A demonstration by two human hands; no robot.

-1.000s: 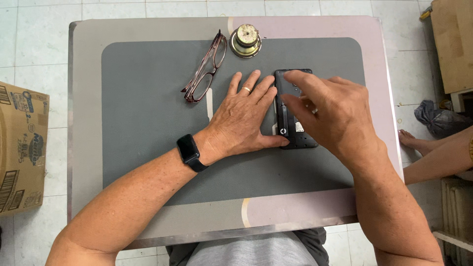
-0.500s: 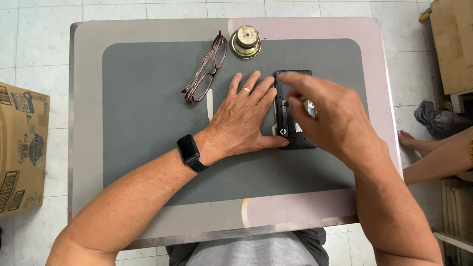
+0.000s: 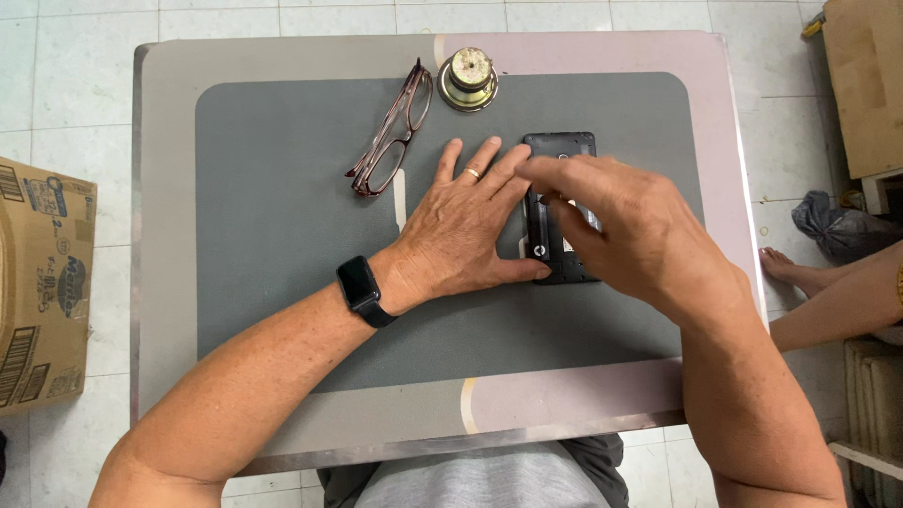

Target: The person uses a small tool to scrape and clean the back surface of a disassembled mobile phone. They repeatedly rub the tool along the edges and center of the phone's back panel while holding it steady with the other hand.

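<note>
- Surface (image 3: 282, 66) with a grey mat (image 3: 282, 235) fills most of the view; the work happens on the mat toward 2 o'clock from its middle.
- Cardboard box (image 3: 42, 282) stands on the tiled floor at 9 o'clock, well apart from the work.
- Left hand (image 3: 466, 230) lies flat on the mat, fingers spread apart; the fingertips and the thumb touch the left edge of the phone and it grasps nothing. It seems to pin the phone in place.
- Right hand (image 3: 625, 226) hovers over the phone from 4 o'clock, its fingers bent together onto the open back. Whether they pinch a small part, I cannot tell.
- Phone (image 3: 562, 155) is a dark slab lying flat with its back cover off, so the step in hand looks like work inside the opened body. Its long axis runs from 12 to 6 o'clock, the far end pointing to 12.
- Any next move here would need a light, exact touch while the phone stays pinned.
- Glasses (image 3: 390, 132) lie folded at 10 o'clock from the phone.
- Round brass part (image 3: 467, 79) sits at 11 o'clock, near the glasses.
</note>
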